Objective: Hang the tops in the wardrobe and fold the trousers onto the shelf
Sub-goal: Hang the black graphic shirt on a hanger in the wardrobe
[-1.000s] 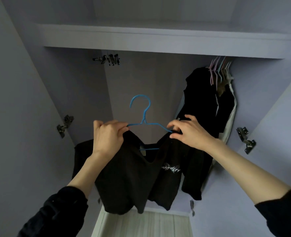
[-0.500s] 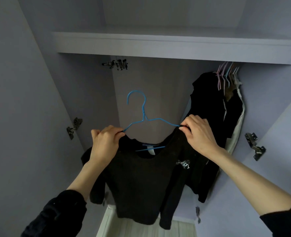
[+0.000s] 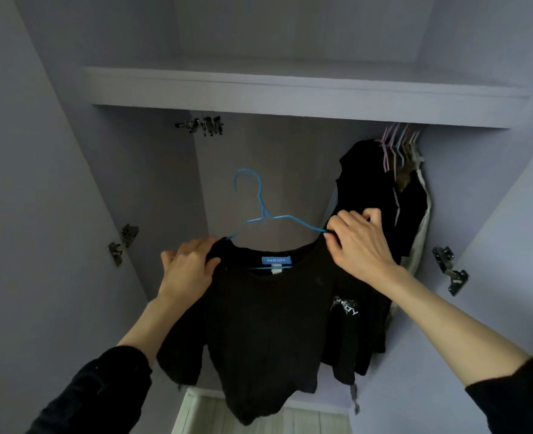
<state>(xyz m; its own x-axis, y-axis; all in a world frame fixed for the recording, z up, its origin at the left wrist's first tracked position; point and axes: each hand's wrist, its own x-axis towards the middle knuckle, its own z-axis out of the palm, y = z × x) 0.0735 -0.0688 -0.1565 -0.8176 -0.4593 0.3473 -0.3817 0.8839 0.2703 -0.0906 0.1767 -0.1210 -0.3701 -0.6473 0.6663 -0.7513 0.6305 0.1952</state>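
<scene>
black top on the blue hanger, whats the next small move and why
Probably lift the blue hanger toward the rail under the shelf: the black top already sits on it, left hand and right hand gripping its shoulders, and its hook hangs free.

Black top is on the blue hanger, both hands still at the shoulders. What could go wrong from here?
1. The right hand pinches the black top at the tip of the blue hanger; that shoulder may not be fully seated and could slip off.
2. The left hand keeps its grip on the other shoulder, so the hook is unguided.
3. The hung clothes crowd the right side; the top may snag.
</scene>
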